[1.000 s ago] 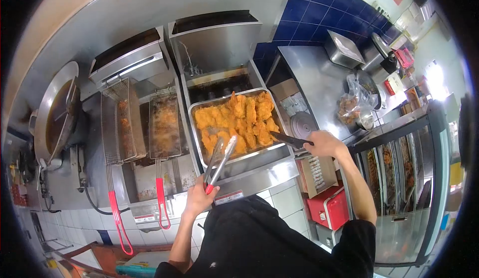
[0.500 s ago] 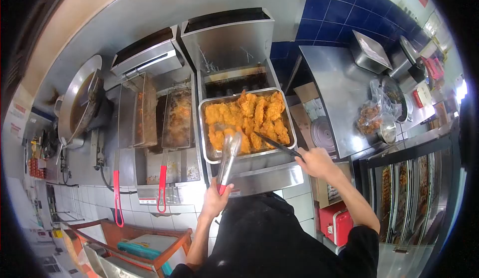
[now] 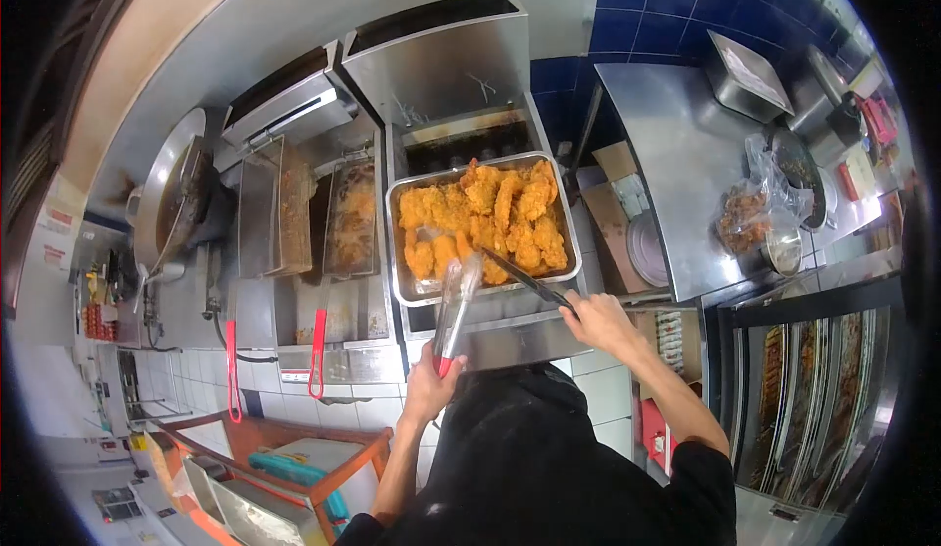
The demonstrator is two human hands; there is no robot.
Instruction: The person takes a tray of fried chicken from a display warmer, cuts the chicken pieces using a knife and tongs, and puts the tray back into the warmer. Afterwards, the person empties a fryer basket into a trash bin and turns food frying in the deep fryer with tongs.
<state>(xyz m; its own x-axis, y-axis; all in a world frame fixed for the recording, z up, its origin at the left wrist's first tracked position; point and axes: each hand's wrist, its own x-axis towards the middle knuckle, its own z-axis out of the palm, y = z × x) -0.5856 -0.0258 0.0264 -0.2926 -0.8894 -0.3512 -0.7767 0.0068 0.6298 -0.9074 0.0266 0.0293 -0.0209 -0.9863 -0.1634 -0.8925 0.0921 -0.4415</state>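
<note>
Golden-orange fried pieces (image 3: 529, 242), silver tray (image 3: 394, 237), red basket handles (image 3: 321, 328) (wall tiles (image 3: 671, 32): gridded blue).

L hand (image 3: 428, 386) lower ctr of frame, fingers curled in grip, aimed up-frame; bare L forearm (image 3: 400, 463) runs down twd btm edge. R hand (image 3: 600, 323) right of ctr, also curled in grip, aimed upper L; bare R forearm (image 3: 674, 389) slants to lower R, elbow (image 3: 713, 434) bent.

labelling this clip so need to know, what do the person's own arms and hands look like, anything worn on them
Both are bare human hands, the ungloved left hand and the ungloved right hand. No watch or bracelet shows. The forearms are bare too. The right black fabric sleeve ends near the elbow; the left black fabric sleeve is mostly out of frame.
</note>
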